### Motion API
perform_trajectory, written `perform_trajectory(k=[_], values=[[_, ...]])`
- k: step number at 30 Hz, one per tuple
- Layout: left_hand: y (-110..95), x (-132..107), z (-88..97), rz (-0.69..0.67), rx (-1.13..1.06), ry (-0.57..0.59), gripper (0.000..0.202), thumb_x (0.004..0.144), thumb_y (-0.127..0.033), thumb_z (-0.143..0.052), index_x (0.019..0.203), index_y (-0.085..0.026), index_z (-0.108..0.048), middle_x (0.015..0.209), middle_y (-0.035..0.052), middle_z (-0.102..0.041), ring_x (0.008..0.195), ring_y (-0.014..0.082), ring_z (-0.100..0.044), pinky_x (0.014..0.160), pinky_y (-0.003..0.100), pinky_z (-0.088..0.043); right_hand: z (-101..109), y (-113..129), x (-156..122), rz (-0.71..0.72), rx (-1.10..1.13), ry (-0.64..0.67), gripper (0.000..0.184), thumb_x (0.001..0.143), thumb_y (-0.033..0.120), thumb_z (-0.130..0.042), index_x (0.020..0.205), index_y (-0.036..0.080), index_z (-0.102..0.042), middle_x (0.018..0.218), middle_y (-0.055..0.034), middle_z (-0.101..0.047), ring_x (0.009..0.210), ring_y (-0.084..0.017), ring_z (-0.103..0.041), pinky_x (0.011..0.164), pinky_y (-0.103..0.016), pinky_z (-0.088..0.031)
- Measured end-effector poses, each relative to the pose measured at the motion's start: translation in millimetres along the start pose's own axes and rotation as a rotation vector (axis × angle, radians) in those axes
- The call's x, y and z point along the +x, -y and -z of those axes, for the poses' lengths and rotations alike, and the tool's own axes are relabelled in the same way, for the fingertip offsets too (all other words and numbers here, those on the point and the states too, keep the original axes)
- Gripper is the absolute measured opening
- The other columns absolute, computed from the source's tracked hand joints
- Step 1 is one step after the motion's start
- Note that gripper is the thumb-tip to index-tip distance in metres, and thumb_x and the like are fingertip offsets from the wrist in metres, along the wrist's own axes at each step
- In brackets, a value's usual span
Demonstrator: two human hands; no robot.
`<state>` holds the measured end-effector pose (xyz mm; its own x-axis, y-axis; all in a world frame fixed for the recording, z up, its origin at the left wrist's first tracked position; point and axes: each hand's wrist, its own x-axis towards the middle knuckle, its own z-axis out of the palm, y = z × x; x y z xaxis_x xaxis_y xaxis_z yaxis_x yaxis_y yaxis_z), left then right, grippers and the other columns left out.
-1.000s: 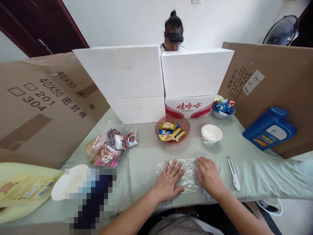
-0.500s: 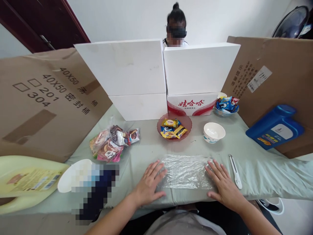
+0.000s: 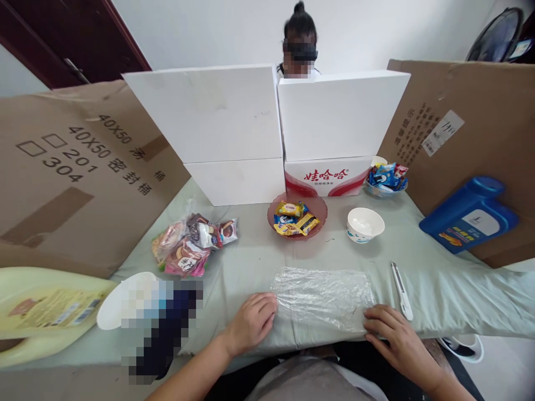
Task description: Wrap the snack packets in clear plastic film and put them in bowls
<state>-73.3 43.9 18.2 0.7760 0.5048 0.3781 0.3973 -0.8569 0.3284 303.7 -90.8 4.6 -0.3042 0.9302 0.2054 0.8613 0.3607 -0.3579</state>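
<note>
A flat sheet of clear, crinkled plastic [image 3: 324, 298], which looks like a bag, lies on the cloth in front of me. At its left edge my left hand [image 3: 254, 322] is closed, the fingers bent and pressed together on the plastic's side. My right hand [image 3: 395, 340] has its fingers curled over the lower right corner, with the thumb low beside them. A white utility knife [image 3: 401, 292] rests on the table just beyond the right hand.
Behind the plastic stand a pink bowl [image 3: 273, 217] of wrapped snacks and a white bowl [image 3: 365, 225]. Snack packets [image 3: 188, 245] lie left. A yellow jug [image 3: 50, 314], a blue bottle [image 3: 470, 217], and cardboard [image 3: 468, 139] flank the table. White boxes [image 3: 209, 117] screen another person [image 3: 300, 39].
Both hands have gone from spread flat to curled at the plastic's sides. The right hand has come down toward the near corner. The plastic has turned slightly and its right end lies nearer me.
</note>
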Motion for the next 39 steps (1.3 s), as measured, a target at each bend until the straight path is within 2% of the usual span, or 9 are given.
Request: perform_trajectory(k=[3, 5, 9, 11, 13, 20, 27, 35, 39], values=[[2, 11, -2.0, 0.107, 0.009, -0.033, 0.017, 0.091, -0.014, -0.039, 0.093, -0.018, -0.055, 0.082, 0.0045, -0.066, 0.074, 0.0171, -0.063, 0.070, 0.031, -0.052, 6, 1, 9, -0.045, 0.108, -0.022, 0.015, 0.092, 0.028, -0.050, 0.089, 0.024, -0.064, 0.110, -0.0066, -0.066, 0.112, -0.022, -0.059, 0.094, -0.038, -0.050], [6, 20, -6.1, 0.210, 0.023, -0.063, 0.017, 0.093, -0.017, -0.037, 0.091, -0.019, -0.054, 0.077, 0.0024, -0.063, 0.066, 0.0156, -0.061, 0.064, 0.028, -0.050, 8, -1, 17, -0.124, 0.179, -0.070, 0.018, 0.093, 0.030, -0.046, 0.089, 0.024, -0.062, 0.110, -0.0077, -0.066, 0.113, -0.022, -0.059, 0.093, -0.038, -0.050], [15, 35, -19.0, 0.456, 0.103, -0.064, 0.017, 0.093, -0.018, -0.038, 0.091, -0.020, -0.055, 0.078, 0.0006, -0.065, 0.067, 0.0153, -0.063, 0.065, 0.026, -0.048, 1, -8, 40, -0.358, 0.233, -0.143, 0.025, 0.095, 0.040, -0.038, 0.095, 0.023, -0.057, 0.094, -0.0055, -0.069, 0.088, -0.019, -0.067, 0.076, -0.032, -0.054], [20, 41, -26.1, 0.543, 0.171, -0.028, 0.017, 0.092, -0.017, -0.039, 0.092, -0.021, -0.056, 0.079, 0.0004, -0.066, 0.071, 0.0159, -0.065, 0.067, 0.026, -0.048, -6, -13, 53, -0.455, 0.150, -0.144, 0.027, 0.095, 0.042, -0.035, 0.095, 0.023, -0.055, 0.083, -0.0029, -0.069, 0.074, -0.018, -0.067, 0.067, -0.029, -0.052], [23, 44, -32.5, 0.585, 0.221, -0.006, 0.017, 0.092, -0.016, -0.041, 0.093, -0.020, -0.057, 0.083, 0.0017, -0.068, 0.075, 0.0174, -0.066, 0.069, 0.027, -0.049, -14, -17, 64, -0.505, 0.027, -0.138, 0.027, 0.095, 0.039, -0.035, 0.094, 0.022, -0.055, 0.080, -0.0021, -0.069, 0.071, -0.018, -0.067, 0.064, -0.028, -0.050], [25, 46, -42.7, 0.598, 0.307, 0.057, 0.018, 0.092, -0.014, -0.044, 0.101, -0.018, -0.059, 0.097, 0.0060, -0.068, 0.081, 0.0200, -0.066, 0.070, 0.029, -0.049, -31, -17, 78, -0.532, -0.201, -0.123, 0.029, 0.097, 0.033, -0.035, 0.100, 0.020, -0.060, 0.098, -0.0070, -0.070, 0.073, -0.020, -0.067, 0.058, -0.029, -0.040], [21, 48, -41.4, 0.594, 0.366, 0.124, 0.018, 0.092, -0.012, -0.044, 0.095, -0.019, -0.060, 0.094, 0.0053, -0.067, 0.079, 0.0196, -0.065, 0.069, 0.028, -0.048, -22, -10, 90, -0.507, -0.329, -0.053, 0.030, 0.100, 0.033, -0.032, 0.102, 0.021, -0.060, 0.094, -0.0056, -0.069, 0.079, -0.020, -0.066, 0.063, -0.029, -0.037], [19, 52, -35.2, 0.607, 0.424, 0.155, 0.018, 0.092, -0.011, -0.045, 0.092, -0.017, -0.062, 0.087, 0.0056, -0.065, 0.075, 0.0201, -0.063, 0.066, 0.030, -0.048, -22, -12, 99, -0.558, -0.381, 0.062, 0.025, 0.101, 0.029, -0.033, 0.099, 0.020, -0.056, 0.089, -0.0045, -0.069, 0.067, -0.017, -0.066, 0.052, -0.028, -0.028], [9, 62, -29.5, 0.596, 0.466, 0.090, 0.021, 0.091, -0.011, -0.044, 0.098, -0.015, -0.063, 0.098, 0.0111, -0.064, 0.088, 0.0251, -0.062, 0.077, 0.037, -0.049, -23, -12, 100, -0.572, -0.385, 0.105, 0.022, 0.101, 0.029, -0.034, 0.096, 0.020, -0.053, 0.085, -0.0045, -0.068, 0.067, -0.017, -0.067, 0.051, -0.028, -0.027]])
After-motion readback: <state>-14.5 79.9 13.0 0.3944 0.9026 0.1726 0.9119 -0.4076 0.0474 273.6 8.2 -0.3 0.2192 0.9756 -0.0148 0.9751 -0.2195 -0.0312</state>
